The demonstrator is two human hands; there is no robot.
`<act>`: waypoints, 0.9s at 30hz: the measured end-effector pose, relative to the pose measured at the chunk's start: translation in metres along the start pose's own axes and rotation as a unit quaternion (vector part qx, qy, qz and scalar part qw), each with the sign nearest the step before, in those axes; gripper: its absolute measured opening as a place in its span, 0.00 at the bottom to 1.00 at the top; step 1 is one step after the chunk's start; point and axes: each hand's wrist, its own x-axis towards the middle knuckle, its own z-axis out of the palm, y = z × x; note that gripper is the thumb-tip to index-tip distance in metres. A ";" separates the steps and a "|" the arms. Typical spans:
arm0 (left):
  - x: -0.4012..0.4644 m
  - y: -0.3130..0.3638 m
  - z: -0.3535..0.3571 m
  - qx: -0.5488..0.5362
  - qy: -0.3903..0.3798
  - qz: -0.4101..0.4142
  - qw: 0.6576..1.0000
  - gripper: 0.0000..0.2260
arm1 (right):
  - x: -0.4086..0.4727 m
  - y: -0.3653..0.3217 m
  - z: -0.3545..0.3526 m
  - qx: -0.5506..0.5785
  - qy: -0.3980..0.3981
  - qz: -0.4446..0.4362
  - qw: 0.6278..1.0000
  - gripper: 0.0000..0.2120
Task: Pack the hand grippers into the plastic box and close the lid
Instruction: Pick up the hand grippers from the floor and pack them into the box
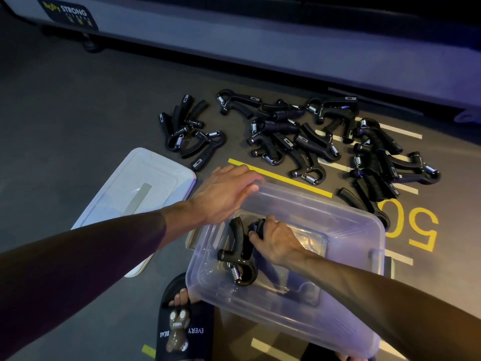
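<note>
A clear plastic box (338, 225) stands open on the dark floor in front of me. My left hand (229, 194) rests on its far left corner with the fingers laid over the rim. Inside the box, my right hand (276, 241) grips a black hand gripper (238, 254) by one handle, its spring end toward me. Several more black hand grippers (299, 134) lie scattered on the floor beyond the box, with a smaller group (187, 128) to the left. The box's lid (135, 194) lies flat on the floor to the left of the box.
A grey machine base (260, 43) with a "STRONG" label runs across the back. Yellow and white floor markings, including a "50" (421, 227), lie right of the box. My foot in a black slipper (182, 324) is just below the box's near left corner.
</note>
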 end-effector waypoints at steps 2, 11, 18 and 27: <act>0.000 0.000 0.000 -0.002 -0.001 -0.001 1.000 0.21 | 0.000 -0.001 -0.001 -0.006 -0.001 -0.003 1.000 0.28; 0.000 -0.001 0.000 0.006 -0.007 -0.002 1.000 0.19 | -0.001 0.001 -0.003 -0.008 -0.004 -0.002 1.000 0.26; 0.000 -0.001 0.000 0.010 -0.014 -0.005 1.000 0.18 | -0.003 0.001 -0.004 -0.029 -0.007 -0.019 0.999 0.28; -0.001 0.002 -0.002 0.008 -0.007 -0.005 1.000 0.19 | -0.004 -0.006 -0.011 -0.122 -0.021 -0.073 0.990 0.27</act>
